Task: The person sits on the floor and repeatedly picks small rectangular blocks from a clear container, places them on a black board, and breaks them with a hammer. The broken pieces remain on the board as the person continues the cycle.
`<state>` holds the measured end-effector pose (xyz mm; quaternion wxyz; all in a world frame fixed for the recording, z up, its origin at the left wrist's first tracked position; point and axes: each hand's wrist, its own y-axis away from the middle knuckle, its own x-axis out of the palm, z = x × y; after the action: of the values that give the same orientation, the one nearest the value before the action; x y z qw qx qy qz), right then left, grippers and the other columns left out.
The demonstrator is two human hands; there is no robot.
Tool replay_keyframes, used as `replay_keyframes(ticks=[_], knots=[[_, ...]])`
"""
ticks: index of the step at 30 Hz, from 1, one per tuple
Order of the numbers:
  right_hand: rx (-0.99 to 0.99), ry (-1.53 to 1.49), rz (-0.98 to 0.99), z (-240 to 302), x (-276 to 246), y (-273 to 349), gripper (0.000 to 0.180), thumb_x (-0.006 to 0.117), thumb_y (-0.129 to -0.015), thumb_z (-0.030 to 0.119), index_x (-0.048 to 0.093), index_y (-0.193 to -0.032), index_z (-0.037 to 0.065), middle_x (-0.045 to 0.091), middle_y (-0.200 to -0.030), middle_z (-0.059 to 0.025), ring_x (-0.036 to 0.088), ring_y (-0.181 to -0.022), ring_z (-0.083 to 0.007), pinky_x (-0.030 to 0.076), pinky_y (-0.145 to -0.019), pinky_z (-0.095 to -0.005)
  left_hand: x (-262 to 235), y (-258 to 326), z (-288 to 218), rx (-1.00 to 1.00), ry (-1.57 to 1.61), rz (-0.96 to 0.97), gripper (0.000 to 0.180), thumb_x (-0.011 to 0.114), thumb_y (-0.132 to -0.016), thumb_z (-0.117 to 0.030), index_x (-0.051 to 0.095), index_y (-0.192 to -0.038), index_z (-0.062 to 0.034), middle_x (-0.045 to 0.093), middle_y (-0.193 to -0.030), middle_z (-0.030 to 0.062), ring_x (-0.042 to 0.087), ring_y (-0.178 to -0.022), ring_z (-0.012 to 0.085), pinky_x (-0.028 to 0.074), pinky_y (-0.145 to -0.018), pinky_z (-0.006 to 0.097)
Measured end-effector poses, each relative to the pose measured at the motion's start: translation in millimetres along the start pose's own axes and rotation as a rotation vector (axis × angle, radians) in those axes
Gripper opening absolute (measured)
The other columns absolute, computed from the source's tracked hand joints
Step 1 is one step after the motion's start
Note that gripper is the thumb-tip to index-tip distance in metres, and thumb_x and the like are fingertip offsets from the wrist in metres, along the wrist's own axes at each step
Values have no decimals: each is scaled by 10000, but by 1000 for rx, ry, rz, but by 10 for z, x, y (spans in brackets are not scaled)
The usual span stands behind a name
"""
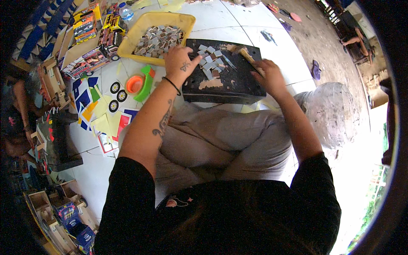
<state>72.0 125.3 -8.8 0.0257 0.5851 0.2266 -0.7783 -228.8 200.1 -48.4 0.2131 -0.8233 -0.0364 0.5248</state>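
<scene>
A black board (227,83) lies on the white floor in front of my crossed legs. Several small grey and brown square pieces (210,61) sit on its upper left part. My left hand (179,61) rests on the board's left edge, fingers spread beside those pieces and holding nothing. My right hand (267,75) is over the board's right side, closed around the handle of a brush (245,53) whose pale bristles touch the board's top edge. A thin metal tool (228,62) lies on the board between my hands.
A yellow tray (138,36) of more small squares stands just beyond the board. Painted toy trucks (91,53), black wheels (115,94), an orange cup (134,83) and coloured paper cutouts lie left. Another person sits at the far left. A grey rounded stone (331,112) is on the right.
</scene>
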Motion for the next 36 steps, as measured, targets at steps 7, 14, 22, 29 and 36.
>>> replay_keyframes(ticks=[7, 14, 22, 29, 36], knots=[[285, 258, 382, 340, 737, -828, 397, 666, -759, 333, 650, -1023, 36, 662, -948, -202, 649, -907, -334, 525, -799, -419, 67, 156, -211, -120, 417, 24, 157, 739, -703, -200, 667, -770, -78, 669, -769, 79, 643, -729, 256, 468, -700, 362], [316, -176, 211, 80, 639, -694, 208, 674, -740, 218, 682, -821, 26, 672, -774, -138, 644, -695, -236, 501, -648, -364, -199, 659, -243, -172, 629, 20, 98, 701, -744, -99, 640, -792, -38, 656, -723, 87, 638, -648, 209, 494, -601, 310], [569, -1051, 86, 294, 532, -469, 179, 623, -858, 160, 623, -1000, 51, 639, -824, -18, 564, -697, -104, 452, -636, -239, -24, 754, -327, -55, 625, -47, 151, 723, -685, -50, 645, -809, -14, 642, -762, 128, 631, -691, 266, 502, -624, 341], [474, -1086, 123, 738, 617, -465, 122, 656, -817, 113, 663, -902, 27, 655, -785, -35, 578, -658, -94, 470, -611, -242, -3, 736, -203, -26, 632, 19, 157, 745, -663, -63, 661, -788, -21, 661, -767, 127, 643, -681, 265, 509, -631, 343], [352, -1151, 156, 957, 686, -455, 94, 641, -848, 79, 610, -908, 14, 622, -785, -25, 584, -732, -83, 477, -653, -227, 40, 681, -160, 60, 503, -60, 148, 746, -683, -122, 675, -782, -38, 669, -745, 111, 643, -678, 251, 510, -626, 336]])
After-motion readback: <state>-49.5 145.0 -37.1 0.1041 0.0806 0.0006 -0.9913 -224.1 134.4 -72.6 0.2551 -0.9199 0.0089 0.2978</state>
